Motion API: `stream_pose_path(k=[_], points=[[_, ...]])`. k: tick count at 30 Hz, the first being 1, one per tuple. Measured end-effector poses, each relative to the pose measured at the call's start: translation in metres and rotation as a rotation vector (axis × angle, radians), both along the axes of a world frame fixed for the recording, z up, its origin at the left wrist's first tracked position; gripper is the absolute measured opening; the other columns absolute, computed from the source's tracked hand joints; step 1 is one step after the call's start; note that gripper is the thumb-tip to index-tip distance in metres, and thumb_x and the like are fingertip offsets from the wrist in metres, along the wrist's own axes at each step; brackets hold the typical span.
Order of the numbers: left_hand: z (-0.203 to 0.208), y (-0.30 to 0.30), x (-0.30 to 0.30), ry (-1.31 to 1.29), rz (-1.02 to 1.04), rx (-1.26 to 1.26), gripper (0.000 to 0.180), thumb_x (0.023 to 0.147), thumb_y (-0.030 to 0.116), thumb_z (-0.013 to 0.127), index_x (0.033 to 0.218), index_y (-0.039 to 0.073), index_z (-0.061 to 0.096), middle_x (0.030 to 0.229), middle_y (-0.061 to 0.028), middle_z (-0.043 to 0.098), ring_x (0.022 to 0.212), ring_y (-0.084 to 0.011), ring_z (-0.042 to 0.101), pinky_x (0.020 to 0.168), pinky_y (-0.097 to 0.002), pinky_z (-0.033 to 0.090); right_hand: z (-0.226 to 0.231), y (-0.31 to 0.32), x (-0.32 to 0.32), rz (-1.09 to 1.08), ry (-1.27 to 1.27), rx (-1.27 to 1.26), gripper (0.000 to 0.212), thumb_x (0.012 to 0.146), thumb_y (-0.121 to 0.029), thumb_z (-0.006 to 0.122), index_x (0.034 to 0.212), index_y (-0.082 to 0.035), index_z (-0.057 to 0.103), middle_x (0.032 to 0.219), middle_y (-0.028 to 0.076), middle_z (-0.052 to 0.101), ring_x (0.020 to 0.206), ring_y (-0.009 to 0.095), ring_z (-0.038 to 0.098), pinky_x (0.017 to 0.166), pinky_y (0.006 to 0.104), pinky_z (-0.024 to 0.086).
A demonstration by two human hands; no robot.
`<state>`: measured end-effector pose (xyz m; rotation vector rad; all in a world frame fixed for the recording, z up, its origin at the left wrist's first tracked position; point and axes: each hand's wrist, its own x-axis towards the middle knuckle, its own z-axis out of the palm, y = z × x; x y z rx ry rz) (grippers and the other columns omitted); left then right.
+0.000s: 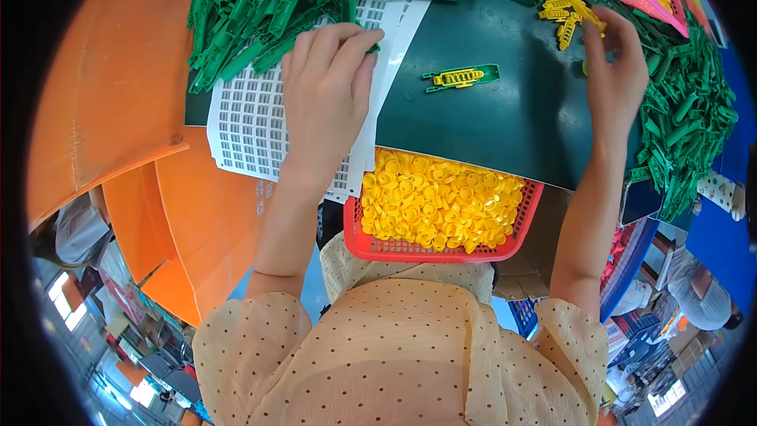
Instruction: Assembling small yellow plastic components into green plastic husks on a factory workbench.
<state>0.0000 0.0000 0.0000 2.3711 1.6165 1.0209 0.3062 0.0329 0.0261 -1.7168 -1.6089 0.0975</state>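
Here, green-yellow clip (pixel 461 76), between both hands, untouched

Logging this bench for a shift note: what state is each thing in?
left hand: fingers pinching a green part at the pile's edge
right hand: fingers beside loose yellow clips
red basket: full of yellow caps
green-and-yellow assembled piece: lying flat
white grid tray: empty

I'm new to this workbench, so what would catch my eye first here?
The heap of green plastic parts piled across the far side, with the left hand reaching into it over a white grid tray. Then the red basket of yellow caps nearest the person, and the right hand beside some loose yellow pieces.
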Motion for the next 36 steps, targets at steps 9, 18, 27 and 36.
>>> stream_pose_path(k=[9,18,27,36], points=[[0.003,-0.014,0.008,-0.043,-0.214,-0.099,0.022,0.081,0.003,0.074,0.103,0.004,0.070,0.092,-0.0084,0.063,0.088,-0.0286,0.058,0.075,-0.0372,0.048,-0.010,-0.087,-0.025,0.253,-0.107,-0.106,0.026,0.082,0.004,0.074,0.105,-0.003,0.065,0.088,0.004,0.061,0.077,0.015,0.055,0.074,0.0280,0.046],[0.006,-0.032,-0.004,-0.041,-0.279,-0.226,0.018,0.082,0.003,0.071,0.097,0.005,0.062,0.091,-0.0083,0.057,0.089,-0.0291,0.056,0.075,-0.0387,0.046,-0.012,-0.108,-0.017,0.300,0.085,-0.278,0.032,0.089,0.005,0.067,0.119,-0.004,0.067,0.103,0.008,0.058,0.080,0.016,0.057,0.075,0.0269,0.048],[0.018,-0.059,-0.017,-0.206,-0.122,-0.213,0.030,0.079,-0.008,0.070,0.104,0.004,0.059,0.097,-0.0108,0.057,0.090,-0.0280,0.059,0.075,-0.0370,0.050,-0.013,-0.103,-0.025,0.196,-0.020,-0.206,0.019,0.088,-0.002,0.072,0.107,-0.002,0.067,0.099,0.006,0.062,0.081,0.014,0.057,0.076,0.0264,0.048],[0.002,-0.053,0.048,-0.204,-0.456,-0.273,0.035,0.076,-0.006,0.076,0.105,0.008,0.064,0.104,-0.0096,0.059,0.093,-0.0275,0.060,0.078,-0.0353,0.050,-0.024,-0.105,-0.029,0.191,0.023,-0.179,0.017,0.085,0.001,0.075,0.096,-0.001,0.063,0.100,0.005,0.064,0.083,0.012,0.058,0.076,0.0242,0.048]])
